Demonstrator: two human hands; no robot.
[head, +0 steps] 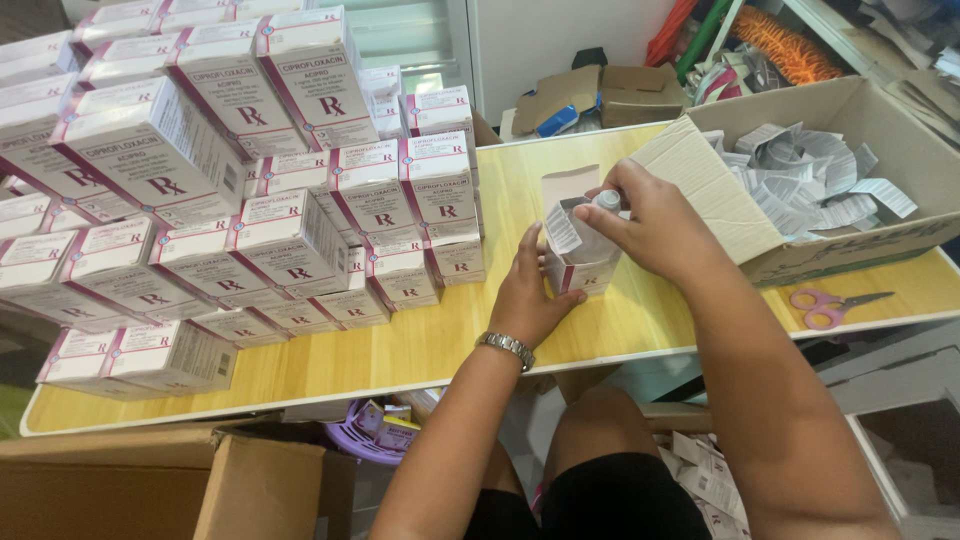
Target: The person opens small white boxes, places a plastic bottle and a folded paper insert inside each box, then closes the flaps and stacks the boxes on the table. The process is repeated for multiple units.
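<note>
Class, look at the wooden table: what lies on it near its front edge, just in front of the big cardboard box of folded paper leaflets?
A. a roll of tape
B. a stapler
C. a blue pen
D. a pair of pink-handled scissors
D: a pair of pink-handled scissors lies flat on the table, just in front of the cardboard box holding the leaflets.

Both forearms are bare, with no sleeves in view. The left hand (528,290) has 1 metal link-band wristwatch (505,348) just below it at the wrist. The right hand (650,225) wears nothing. Dark shorts (610,495) cover the lap.
</note>
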